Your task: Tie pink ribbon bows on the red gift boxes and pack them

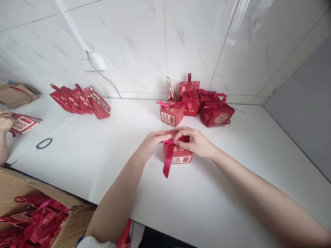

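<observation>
A small red gift box [178,155] with gold print stands on the white table [103,151] in front of me. A red ribbon [168,159] hangs down its front left side. My left hand [151,144] and my right hand [195,141] meet over the box's top. Both pinch the ribbon there with fingers pressed together.
Several finished red boxes [196,105] with bows stand by the tiled wall behind. Flat folded red boxes [80,100] lean at the back left. A cardboard carton [38,213] of red ribbons and flat boxes sits at lower left. Another person's hand [5,124] holds a red box at far left. A black band [43,143] lies nearby.
</observation>
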The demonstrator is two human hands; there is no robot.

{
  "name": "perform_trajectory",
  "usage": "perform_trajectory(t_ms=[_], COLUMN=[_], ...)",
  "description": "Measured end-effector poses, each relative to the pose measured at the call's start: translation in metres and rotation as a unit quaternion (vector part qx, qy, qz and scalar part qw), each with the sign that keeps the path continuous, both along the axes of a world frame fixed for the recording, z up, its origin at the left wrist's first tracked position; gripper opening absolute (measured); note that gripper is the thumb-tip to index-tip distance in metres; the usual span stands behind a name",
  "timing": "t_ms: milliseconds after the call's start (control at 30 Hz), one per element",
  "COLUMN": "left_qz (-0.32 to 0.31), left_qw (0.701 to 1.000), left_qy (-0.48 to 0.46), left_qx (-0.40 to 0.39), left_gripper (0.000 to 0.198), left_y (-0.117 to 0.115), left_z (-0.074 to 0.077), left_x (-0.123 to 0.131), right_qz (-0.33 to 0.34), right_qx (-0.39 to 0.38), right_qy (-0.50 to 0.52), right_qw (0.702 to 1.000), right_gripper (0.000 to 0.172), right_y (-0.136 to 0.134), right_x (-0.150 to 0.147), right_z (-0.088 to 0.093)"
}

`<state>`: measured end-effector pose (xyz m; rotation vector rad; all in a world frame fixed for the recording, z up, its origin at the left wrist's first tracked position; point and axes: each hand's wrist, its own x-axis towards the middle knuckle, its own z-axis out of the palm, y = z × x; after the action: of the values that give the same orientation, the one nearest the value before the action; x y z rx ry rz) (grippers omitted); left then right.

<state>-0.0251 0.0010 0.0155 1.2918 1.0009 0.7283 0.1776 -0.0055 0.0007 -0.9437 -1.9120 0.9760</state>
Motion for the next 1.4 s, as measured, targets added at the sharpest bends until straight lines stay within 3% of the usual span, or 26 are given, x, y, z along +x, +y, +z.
perform_trajectory(t_ms=[100, 200, 300, 433, 567, 667, 833, 1067, 1400], left_qz=[-0.01, 0.006, 0.008, -0.042, -0.028, -0.012, -0.025, -0.043, -0.074], left_qw=[1.0, 0.996, 0.984, 0.992, 0.996, 0.994, 0.996, 0.997, 0.996], left_qy=[-0.013, 0.061, 0.126, 0.08, 0.07, 0.093, 0.074, 0.051, 0.024], left_qx=[0.005, 0.072, 0.128, 0.09, 0.056, 0.056, 0.048, 0.042, 0.043], left_gripper=[0.031, 0.024, 0.031, 0.035, 0.04, 0.047, 0.035, 0.029, 0.029], left_y=[0.0, -0.002, -0.005, -0.007, -0.005, -0.003, -0.003, -0.002, 0.001], left_z=[0.0, 0.004, 0.009, 0.009, 0.006, 0.006, 0.008, 0.003, -0.002], left_x=[0.0, -0.001, 0.001, 0.004, 0.001, -0.002, -0.003, -0.001, -0.004], right_qz=[0.008, -0.009, -0.014, 0.023, 0.023, 0.031, 0.035, 0.016, 0.028], right_qx=[-0.001, -0.009, 0.0, 0.024, -0.001, -0.035, -0.056, -0.019, -0.002], right_qy=[0.008, -0.006, -0.014, -0.01, 0.001, 0.041, 0.081, 0.036, 0.027], right_qw=[1.0, 1.0, 1.0, 0.999, 1.0, 0.998, 0.995, 0.999, 0.999], right_gripper=[0.005, 0.006, 0.007, 0.009, 0.011, 0.021, 0.032, 0.008, 0.006], right_y=[0.0, -0.001, -0.003, -0.004, -0.004, -0.001, 0.001, -0.006, -0.006], right_x=[0.0, 0.001, 0.003, 0.006, 0.007, 0.005, 0.003, 0.001, 0.0], right_z=[-0.001, -0.001, 0.001, 0.008, 0.008, 0.002, -0.002, 0.003, -0.002])
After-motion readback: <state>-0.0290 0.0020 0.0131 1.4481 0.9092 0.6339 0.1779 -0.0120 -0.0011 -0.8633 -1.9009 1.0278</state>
